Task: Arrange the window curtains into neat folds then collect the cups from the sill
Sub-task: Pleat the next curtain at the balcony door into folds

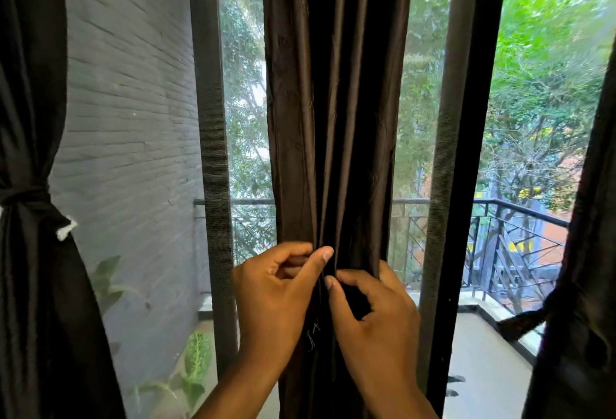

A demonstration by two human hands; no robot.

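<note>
Fingers of the left hand (273,288) and right hand (373,305) pinch adjoining folds of the dark middle curtain (333,101) hanging straight above them, with 2 tied-back curtains, the left curtain (30,151) and the right curtain (583,285), well apart at either side.

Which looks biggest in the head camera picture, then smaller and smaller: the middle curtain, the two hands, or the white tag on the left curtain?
1. The middle curtain, biggest by far.
2. The left hand and right hand look about the same size, so they tie. They are also nearest the camera.
3. The white tag, smallest.
</note>
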